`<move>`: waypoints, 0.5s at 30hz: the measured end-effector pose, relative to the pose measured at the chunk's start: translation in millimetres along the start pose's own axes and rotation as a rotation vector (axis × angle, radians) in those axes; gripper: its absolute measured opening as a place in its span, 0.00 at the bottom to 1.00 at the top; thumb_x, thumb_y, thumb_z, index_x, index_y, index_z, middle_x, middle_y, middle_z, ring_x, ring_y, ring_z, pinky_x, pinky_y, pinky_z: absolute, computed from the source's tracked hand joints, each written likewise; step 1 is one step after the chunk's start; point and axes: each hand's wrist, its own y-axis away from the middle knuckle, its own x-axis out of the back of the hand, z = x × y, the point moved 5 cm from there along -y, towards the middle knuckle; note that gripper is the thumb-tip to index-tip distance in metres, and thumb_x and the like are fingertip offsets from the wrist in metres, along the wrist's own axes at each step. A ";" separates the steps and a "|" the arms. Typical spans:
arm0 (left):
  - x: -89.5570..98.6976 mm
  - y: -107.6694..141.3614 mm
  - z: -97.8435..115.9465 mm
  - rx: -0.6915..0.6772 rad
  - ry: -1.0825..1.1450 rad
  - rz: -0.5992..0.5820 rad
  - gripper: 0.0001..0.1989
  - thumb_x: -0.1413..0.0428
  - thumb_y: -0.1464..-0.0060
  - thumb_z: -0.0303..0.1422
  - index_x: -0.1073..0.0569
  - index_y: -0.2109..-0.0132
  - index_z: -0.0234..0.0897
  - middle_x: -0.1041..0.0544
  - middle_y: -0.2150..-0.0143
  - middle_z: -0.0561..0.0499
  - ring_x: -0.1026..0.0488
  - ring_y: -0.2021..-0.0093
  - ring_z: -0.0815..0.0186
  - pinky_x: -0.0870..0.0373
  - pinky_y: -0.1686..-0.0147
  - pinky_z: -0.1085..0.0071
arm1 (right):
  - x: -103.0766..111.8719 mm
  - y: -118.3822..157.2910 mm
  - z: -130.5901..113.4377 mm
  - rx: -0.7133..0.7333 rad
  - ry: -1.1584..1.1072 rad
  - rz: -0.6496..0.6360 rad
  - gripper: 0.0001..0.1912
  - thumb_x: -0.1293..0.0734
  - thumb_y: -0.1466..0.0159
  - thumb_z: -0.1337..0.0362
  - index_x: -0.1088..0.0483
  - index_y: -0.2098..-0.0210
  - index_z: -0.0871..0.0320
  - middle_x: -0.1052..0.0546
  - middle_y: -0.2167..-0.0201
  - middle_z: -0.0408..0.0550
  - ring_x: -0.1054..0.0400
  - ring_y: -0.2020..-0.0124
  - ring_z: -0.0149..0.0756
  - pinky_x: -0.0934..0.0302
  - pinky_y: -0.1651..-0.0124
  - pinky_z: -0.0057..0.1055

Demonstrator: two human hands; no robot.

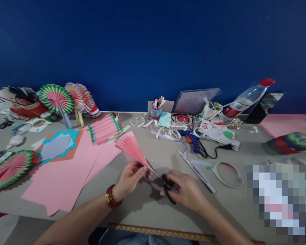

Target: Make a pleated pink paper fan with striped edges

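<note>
Grey desk (163,154), blue wall (153,51) behind; left hand (130,177) pinching pleated pink paper (132,148), right hand (185,189) holding scissors (166,189) at the paper's narrow end; pink sheets (63,177) left of the paper, glue gun (192,139) right.

We're at a craft table, folks, though whether home or studio, there's no telling! A grey worktop (165,154) runs up to a deep blue wall (153,51). From the seat, pleated paper fan (56,98) on its stick at half past ten, loose pink sheets (63,173) at ten, cup of pens (156,113) bang on twelve, blue glue gun (193,139) at one! And close in, just before twelve, folded pink paper (132,148) with scissors (166,189) right there: papercraft all over!
</note>
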 end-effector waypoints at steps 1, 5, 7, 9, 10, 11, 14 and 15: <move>0.0 -0.1 0.1 -0.001 -0.004 0.002 0.14 0.37 0.45 0.41 0.26 0.63 0.33 0.22 0.70 0.50 0.26 0.73 0.70 0.26 0.70 0.73 | 0.1 -0.1 0.1 -0.001 -0.003 0.000 0.14 0.29 0.41 0.57 0.37 0.73 0.55 0.30 0.74 0.41 0.39 0.73 0.31 0.51 0.70 0.26; -0.5 -0.1 -0.1 -0.002 -0.006 0.000 0.14 0.37 0.45 0.41 0.26 0.64 0.33 0.22 0.70 0.50 0.26 0.73 0.69 0.26 0.70 0.72 | -0.5 -0.1 1.8 -0.001 -0.018 0.004 0.14 0.30 0.40 0.57 0.38 0.74 0.55 0.30 0.74 0.41 0.39 0.74 0.31 0.52 0.70 0.27; -0.5 0.1 -0.6 -0.002 0.009 -0.001 0.14 0.37 0.45 0.41 0.26 0.64 0.34 0.22 0.70 0.50 0.26 0.72 0.69 0.26 0.70 0.73 | -1.3 0.3 3.7 0.001 -0.020 0.011 0.14 0.31 0.40 0.57 0.38 0.74 0.55 0.30 0.75 0.41 0.39 0.74 0.31 0.52 0.70 0.26; -0.7 0.3 -1.0 -0.001 0.021 -0.008 0.13 0.37 0.44 0.41 0.26 0.63 0.34 0.22 0.69 0.50 0.26 0.72 0.70 0.26 0.69 0.73 | -2.3 0.7 5.6 0.006 -0.026 0.014 0.14 0.31 0.39 0.57 0.38 0.74 0.55 0.30 0.75 0.41 0.40 0.74 0.31 0.52 0.70 0.26; -0.7 0.3 -1.2 0.000 0.024 -0.011 0.13 0.37 0.44 0.40 0.26 0.63 0.34 0.22 0.69 0.50 0.26 0.72 0.70 0.26 0.69 0.73 | -2.9 0.9 6.4 0.011 -0.034 0.010 0.14 0.32 0.39 0.57 0.38 0.74 0.55 0.30 0.74 0.41 0.40 0.74 0.31 0.52 0.70 0.26; -0.7 0.4 -1.4 0.001 0.026 -0.014 0.13 0.38 0.43 0.40 0.26 0.63 0.34 0.22 0.69 0.50 0.26 0.71 0.70 0.26 0.69 0.73 | -3.4 1.0 7.1 0.014 -0.042 0.006 0.13 0.32 0.39 0.57 0.38 0.74 0.55 0.30 0.74 0.41 0.40 0.73 0.31 0.52 0.70 0.26; -0.6 0.2 -1.9 -0.003 0.030 -0.018 0.12 0.38 0.43 0.39 0.26 0.63 0.34 0.22 0.69 0.50 0.26 0.71 0.70 0.27 0.69 0.74 | -4.2 1.1 9.6 -0.001 -0.049 -0.005 0.14 0.32 0.39 0.58 0.39 0.74 0.56 0.31 0.74 0.40 0.40 0.73 0.31 0.52 0.70 0.26; -0.5 0.2 -2.0 -0.004 0.031 -0.018 0.12 0.38 0.43 0.39 0.26 0.62 0.34 0.22 0.69 0.50 0.25 0.71 0.70 0.26 0.69 0.74 | -4.2 1.1 10.4 -0.011 -0.045 -0.005 0.14 0.31 0.39 0.57 0.39 0.74 0.56 0.31 0.74 0.40 0.40 0.73 0.31 0.52 0.70 0.26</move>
